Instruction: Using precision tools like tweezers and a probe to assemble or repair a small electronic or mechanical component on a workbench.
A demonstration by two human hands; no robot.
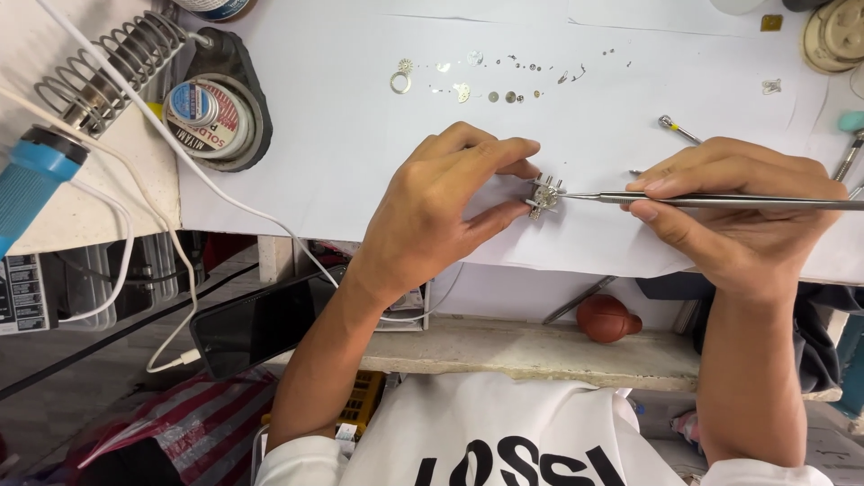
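Observation:
My left hand (445, 202) pinches a small metal watch-movement holder (544, 195) between thumb and fingers on white paper (342, 144). My right hand (738, 202) grips slim metal tweezers (720, 200) that lie level, with the tip touching the holder from the right. A row of tiny gears, screws and a ring (486, 81) lies on the paper beyond my hands.
A soldering iron with a blue handle (40, 175) rests in a coil stand (117, 63) at left, beside a solder spool (202, 112). A white cable (225, 193) crosses the paper. A phone (261, 324) and a red rubber blower (607, 317) sit below the bench edge. More tools (679, 130) lie at right.

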